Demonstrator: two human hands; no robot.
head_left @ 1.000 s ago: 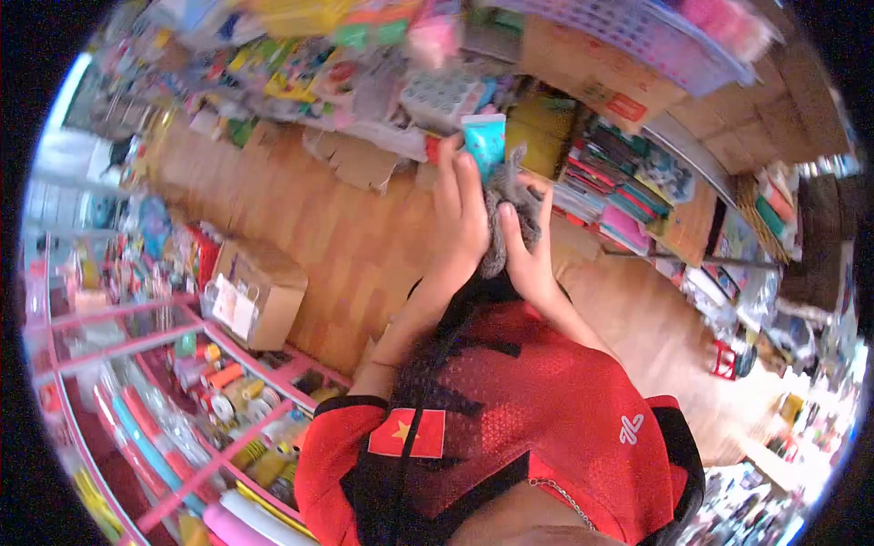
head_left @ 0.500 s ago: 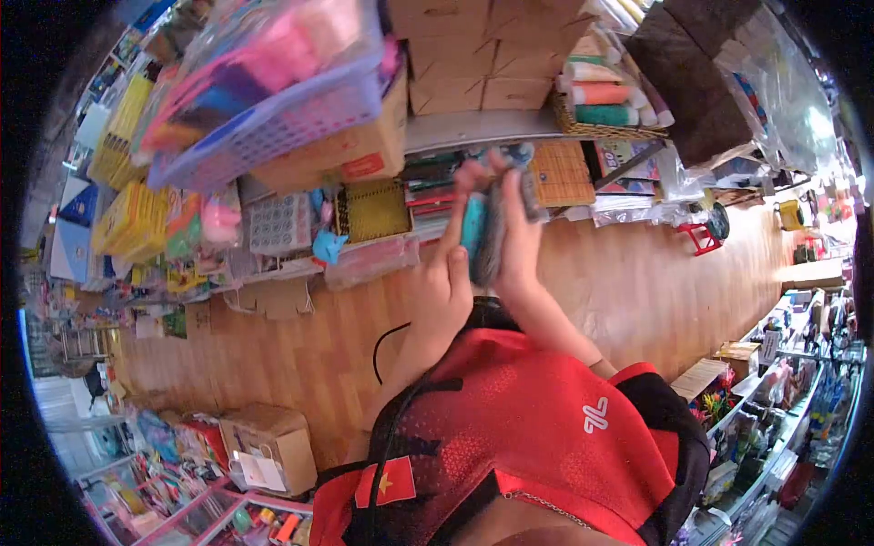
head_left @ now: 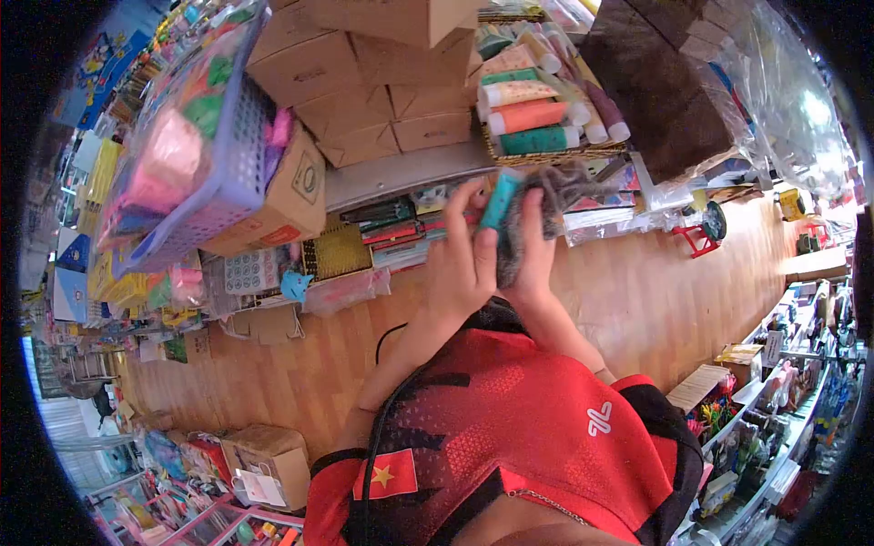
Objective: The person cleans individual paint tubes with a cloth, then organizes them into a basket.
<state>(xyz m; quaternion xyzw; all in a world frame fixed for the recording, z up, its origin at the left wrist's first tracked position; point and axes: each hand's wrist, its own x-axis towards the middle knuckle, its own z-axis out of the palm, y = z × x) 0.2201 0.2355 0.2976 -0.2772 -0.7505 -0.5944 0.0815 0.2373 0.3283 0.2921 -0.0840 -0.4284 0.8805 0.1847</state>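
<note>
Between my hands, in front of my chest, is a small teal object (head_left: 501,198), tube-like or box-like; its exact kind is hard to make out. My left hand (head_left: 462,264) is closed around its left side, thumb and fingers pressed on it. A grey fuzzy cloth (head_left: 517,238) lies bunched in my right hand (head_left: 537,259), pressed against the teal object's right side, a loose end hanging over toward the shelf. Just beyond is a woven basket (head_left: 557,160) of capped tubes in orange, green and cream.
Stacked cardboard boxes (head_left: 364,82) stand ahead. On the left a purple plastic basket (head_left: 228,177) of colourful packets sits on a carton (head_left: 296,200). A red stool (head_left: 696,241) is on the wooden floor (head_left: 637,291) to the right. Shelves of goods (head_left: 774,409) line the right side.
My view has turned to the right, bringing the tube basket nearer the middle. The cloth has opened out to the right, and the teal object tilts more and shows more of its top.
</note>
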